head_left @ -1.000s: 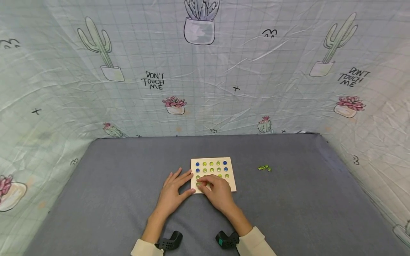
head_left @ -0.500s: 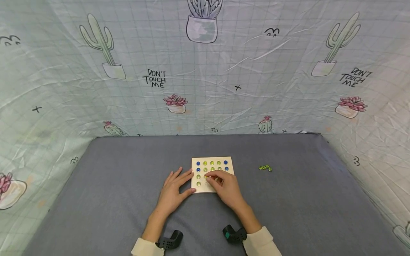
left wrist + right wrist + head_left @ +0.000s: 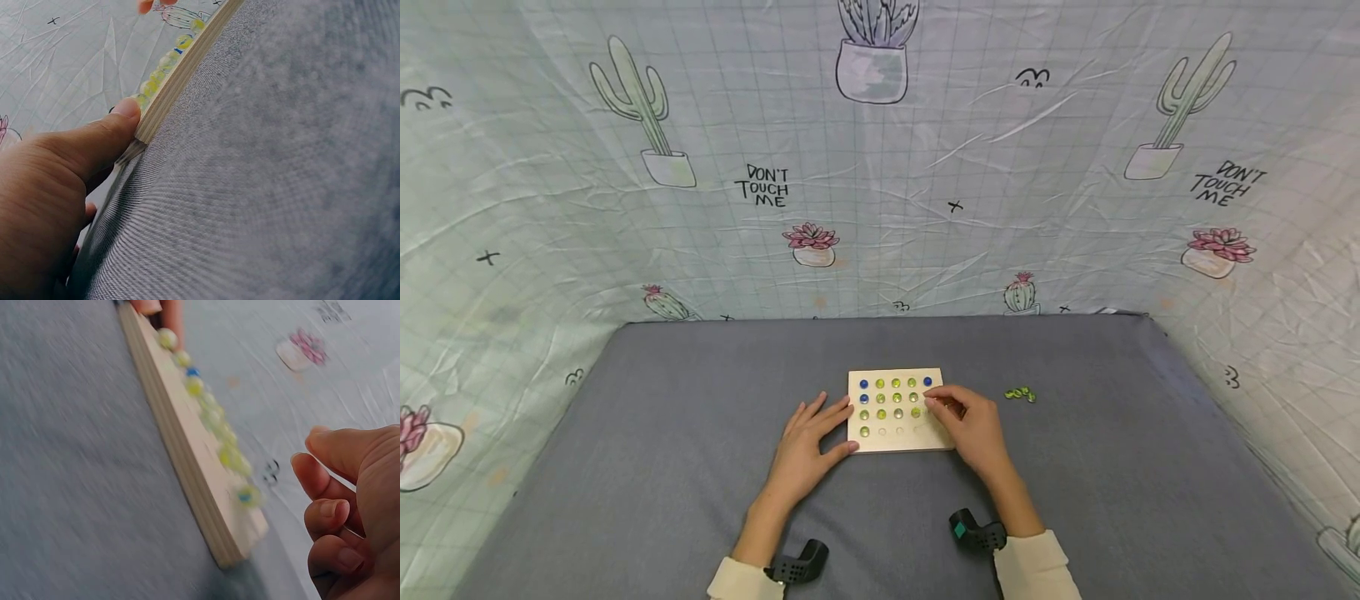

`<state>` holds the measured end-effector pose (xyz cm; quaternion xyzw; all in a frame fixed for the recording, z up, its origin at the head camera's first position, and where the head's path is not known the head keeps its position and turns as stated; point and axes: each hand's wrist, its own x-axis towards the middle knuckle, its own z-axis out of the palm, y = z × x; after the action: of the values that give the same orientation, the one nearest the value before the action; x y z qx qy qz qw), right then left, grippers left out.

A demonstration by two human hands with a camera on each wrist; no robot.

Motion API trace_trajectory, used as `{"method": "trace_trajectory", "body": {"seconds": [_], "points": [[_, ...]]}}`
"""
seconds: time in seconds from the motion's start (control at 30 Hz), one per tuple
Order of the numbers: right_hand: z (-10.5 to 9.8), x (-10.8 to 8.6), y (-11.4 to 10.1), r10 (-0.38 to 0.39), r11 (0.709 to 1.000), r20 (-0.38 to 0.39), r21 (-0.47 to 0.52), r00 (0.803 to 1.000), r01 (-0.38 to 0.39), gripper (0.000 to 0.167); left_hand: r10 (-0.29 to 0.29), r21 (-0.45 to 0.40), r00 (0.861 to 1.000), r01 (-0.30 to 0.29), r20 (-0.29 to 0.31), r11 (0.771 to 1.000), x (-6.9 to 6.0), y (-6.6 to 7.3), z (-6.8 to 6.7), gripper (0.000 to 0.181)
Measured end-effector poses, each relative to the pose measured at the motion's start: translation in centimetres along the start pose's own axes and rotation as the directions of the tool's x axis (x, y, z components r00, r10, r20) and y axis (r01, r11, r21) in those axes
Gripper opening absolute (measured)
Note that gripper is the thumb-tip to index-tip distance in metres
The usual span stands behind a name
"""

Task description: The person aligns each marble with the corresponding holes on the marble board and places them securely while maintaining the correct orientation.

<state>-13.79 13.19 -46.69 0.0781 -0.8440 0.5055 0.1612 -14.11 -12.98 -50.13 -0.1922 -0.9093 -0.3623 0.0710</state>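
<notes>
Right hand (image 3: 979, 427) is hovering at the board's 2 o'clock side (12 = away from the person), fingers curling inward, thumb and index tips nearly meeting, holding nothing visible in the right wrist view. Can't tell if the tips are touching anything on the board.

Left hand (image 3: 805, 450) is lying spread, fingers fairly straight, gripping nothing. Fingertips are resting at the 9 o'clock edge, thumb touching the 8 o'clock corner.

Wooden board (image 3: 895, 444) is lying flat between the hands, carrying rows of yellow-green marbles (image 3: 897, 398) plus blue marbles (image 3: 863, 398) at 10 o'clock and one more blue at 2. Nearest row is holding one yellow-green at 7 o'clock, faint round dimples (image 3: 882, 432) showing beside it. Right hand is hiding part of the 3 o'clock side.

Loose marbles (image 3: 1020, 394), also yellow-green, are sitting in a small cluster at the board's 3 o'clock, well apart from it, near the right hand.

Grey cloth (image 3: 700, 433) is covering the table. Cactus-print backdrop (image 3: 895, 183) is hanging at 12. Cream sleeves (image 3: 1037, 568) and black wrist devices (image 3: 977, 532) are showing toward 6.
</notes>
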Motion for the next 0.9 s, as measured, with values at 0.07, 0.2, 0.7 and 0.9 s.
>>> {"method": "trace_trajectory", "body": {"seconds": [0.07, 0.2, 0.7, 0.9], "points": [[-0.6, 0.1, 0.4, 0.016, 1.0, -0.011, -0.004, 1.0, -0.016, 0.01, 0.003, 0.001, 1.0, -0.003, -0.001, 1.0, 0.0, 0.0, 0.0, 0.061], [-1.8, 0.1, 1.3, 0.031, 0.999, -0.034, -0.015, 0.999, -0.032, 0.012, 0.0, -0.002, 1.0, 0.0, -0.004, 1.0, 0.0, -0.1, 0.1, 0.061], [-5.6, -0.3, 4.3, 0.153, 0.978, -0.115, -0.128, 0.982, -0.167, 0.017, 0.049, 0.003, 0.998, -0.049, -0.036, 0.999, -0.1, -0.1, 0.1, 0.06], [-6.8, -0.6, 5.3, 0.166, 0.966, -0.148, -0.175, 0.975, -0.191, 0.017, 0.03, -0.005, 0.999, -0.03, -0.018, 1.0, -0.1, 0.0, -0.1, 0.06]]}}
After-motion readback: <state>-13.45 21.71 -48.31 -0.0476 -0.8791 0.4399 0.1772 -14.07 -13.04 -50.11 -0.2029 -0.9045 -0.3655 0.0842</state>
